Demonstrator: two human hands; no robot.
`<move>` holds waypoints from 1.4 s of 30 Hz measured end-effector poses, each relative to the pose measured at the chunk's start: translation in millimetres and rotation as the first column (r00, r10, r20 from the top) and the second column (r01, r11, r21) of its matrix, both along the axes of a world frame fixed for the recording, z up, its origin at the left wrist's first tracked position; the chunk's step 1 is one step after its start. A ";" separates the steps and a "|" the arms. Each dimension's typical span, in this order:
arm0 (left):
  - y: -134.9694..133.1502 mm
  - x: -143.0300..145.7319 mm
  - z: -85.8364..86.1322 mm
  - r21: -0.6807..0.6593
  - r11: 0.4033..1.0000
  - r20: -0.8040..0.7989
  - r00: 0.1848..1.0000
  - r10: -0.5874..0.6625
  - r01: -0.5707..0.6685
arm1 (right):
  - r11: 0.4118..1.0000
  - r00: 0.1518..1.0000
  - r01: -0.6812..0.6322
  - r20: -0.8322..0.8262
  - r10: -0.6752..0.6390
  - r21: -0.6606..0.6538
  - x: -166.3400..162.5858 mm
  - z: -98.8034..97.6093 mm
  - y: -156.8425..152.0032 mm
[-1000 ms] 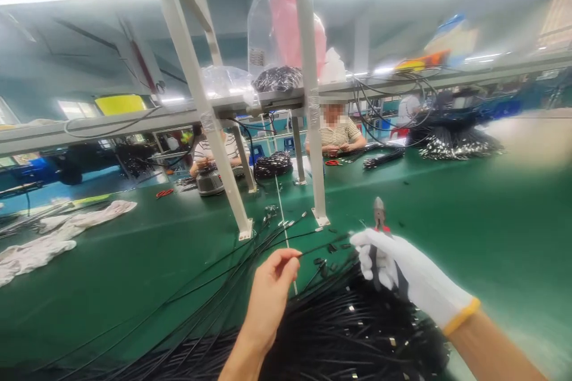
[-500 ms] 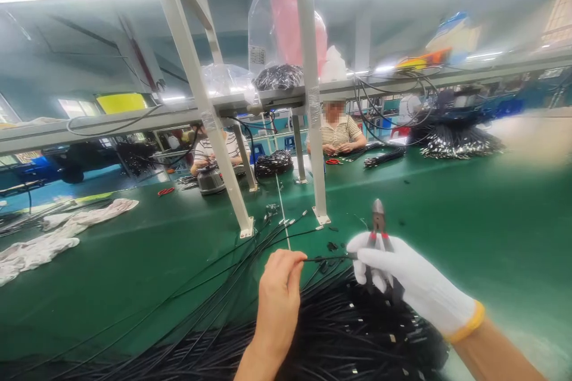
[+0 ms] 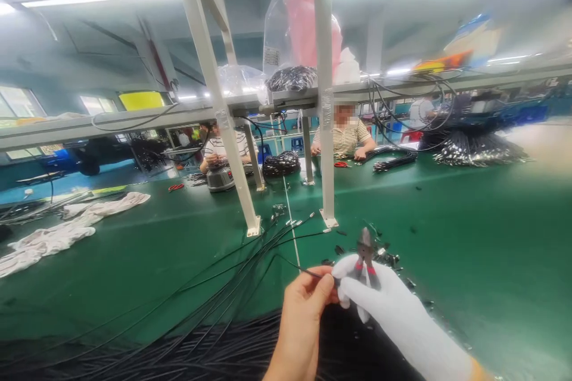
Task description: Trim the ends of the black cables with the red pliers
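My bare left hand pinches a thin black cable between thumb and forefinger. My right hand, in a white glove, grips small cutting pliers with red handles, jaws pointing up. The two hands touch at the fingertips, where the cable end meets the glove. A big heap of black cables lies under and in front of both hands, with long strands fanning out to the left over the green table.
White frame legs stand on the table just beyond my hands. Small black offcuts lie near the pliers. White cloths lie at far left. Two people sit working across the table, beside cable bundles.
My hands have drawn together and nearer to me; the gap of cable between them has closed. The pliers dropped lower in view, and the camera shifted left.
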State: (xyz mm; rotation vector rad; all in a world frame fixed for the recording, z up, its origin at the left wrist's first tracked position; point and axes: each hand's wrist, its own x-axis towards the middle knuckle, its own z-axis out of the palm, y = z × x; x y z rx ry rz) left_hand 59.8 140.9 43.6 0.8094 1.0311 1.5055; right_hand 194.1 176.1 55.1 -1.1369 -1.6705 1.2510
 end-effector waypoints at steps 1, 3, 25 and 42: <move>-0.4 -2.4 2.8 0.003 0.999 -0.008 0.999 0.036 -0.036 | 0.994 0.990 0.071 0.111 -0.081 0.089 2.2 -1.3 0.8; -0.7 -7.8 7.4 0.016 0.992 -0.036 0.991 0.125 -0.125 | 0.921 0.905 0.174 0.312 -0.289 0.349 9.5 -4.8 4.8; 0.5 -21.7 5.3 0.067 0.985 -0.289 0.941 0.174 -0.162 | 0.378 0.543 -0.237 0.445 -0.712 0.895 17.0 -37.0 19.9; -0.3 -24.6 6.2 0.052 0.985 -0.280 0.945 0.172 -0.164 | 0.406 0.528 -0.149 0.420 -0.738 0.902 7.5 -30.4 15.6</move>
